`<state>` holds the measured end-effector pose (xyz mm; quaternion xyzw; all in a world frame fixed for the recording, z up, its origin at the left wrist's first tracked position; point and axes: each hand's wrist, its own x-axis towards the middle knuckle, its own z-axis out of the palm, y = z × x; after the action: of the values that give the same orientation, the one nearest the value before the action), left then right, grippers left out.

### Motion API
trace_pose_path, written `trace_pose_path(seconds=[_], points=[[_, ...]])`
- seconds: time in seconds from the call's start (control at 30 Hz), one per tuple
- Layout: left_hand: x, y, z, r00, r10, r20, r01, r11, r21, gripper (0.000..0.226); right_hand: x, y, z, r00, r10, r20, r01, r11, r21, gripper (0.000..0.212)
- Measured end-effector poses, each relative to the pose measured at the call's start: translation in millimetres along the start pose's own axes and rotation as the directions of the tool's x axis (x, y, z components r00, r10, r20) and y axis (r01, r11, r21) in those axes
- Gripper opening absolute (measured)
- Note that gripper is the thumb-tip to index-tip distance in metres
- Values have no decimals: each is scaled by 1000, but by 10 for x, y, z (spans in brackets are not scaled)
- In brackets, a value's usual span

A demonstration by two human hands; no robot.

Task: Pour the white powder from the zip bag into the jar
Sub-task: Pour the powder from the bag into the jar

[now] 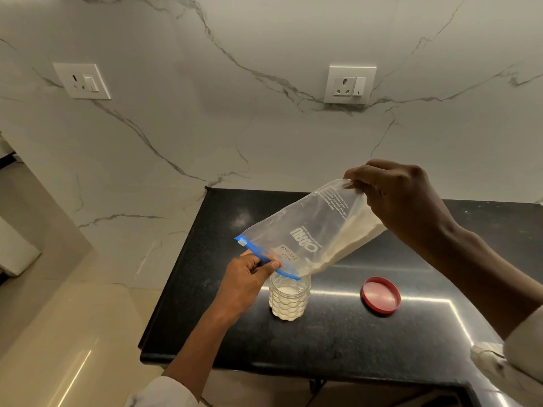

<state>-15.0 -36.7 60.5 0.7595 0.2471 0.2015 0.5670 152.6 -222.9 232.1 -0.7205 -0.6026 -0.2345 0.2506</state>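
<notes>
The counter [338, 342] is a dark polished slab set against a marble-patterned wall; it carries the jar and a loose lid.

The zip bag [308, 230] is held above the counter, tilted with its closed bottom end raised toward the right and its blue zip edge lowered to the left. The lowest corner of the mouth sits at the jar's rim. The white powder [346, 239] lies banked along the lower edge of the bag, sloping down toward that corner.

The right hand [402, 201] pinches the raised bottom end of the bag. The left hand [249, 277] grips the blue zip edge just beside the jar's mouth.

The jar [289, 298], clear and textured, stands upright near the middle of the counter, already largely filled with powder. The red lid [381, 295] lies flat to its right, apart from it.

Step in hand: pouring, judged well under way. Next move: raise the bottom end further, keeping the mouth corner over the opening. Watch the fill level; overflow is the likely fault.
</notes>
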Motion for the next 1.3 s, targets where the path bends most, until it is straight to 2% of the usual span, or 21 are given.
trace_pose_path(seconds=[0.4,0.57,0.8,0.93,1.07,1.2,1.3], points=[[-8,-7,-30,1000,-11,-3,11,1000,-7,14,37,-50,-3,1000,-18,11,17,999,42,35],[-1,-8,-31,1000,-15,-7,15,1000,-4,18,62,-69,-5,999,-34,8,33,998,55,47],[-13,-24,-35,1000,-26,1,26,1000,-16,19,64,-95,-24,999,-32,22,31,999,42,39],[-4,-13,-42,1000,-26,-1,26,999,-30,17,74,-100,-31,999,-43,1,43,998,43,48],[-27,-10,-36,1000,-28,4,28,999,-25,17,77,-94,-24,999,-33,39,32,999,33,41],[-36,2,-32,1000,-25,3,25,999,-32,14,74,-131,-24,999,-32,10,32,998,61,46],[-48,-10,-49,1000,-31,-1,31,999,-30,11,62,-127,-23,999,-28,43,26,998,49,40]])
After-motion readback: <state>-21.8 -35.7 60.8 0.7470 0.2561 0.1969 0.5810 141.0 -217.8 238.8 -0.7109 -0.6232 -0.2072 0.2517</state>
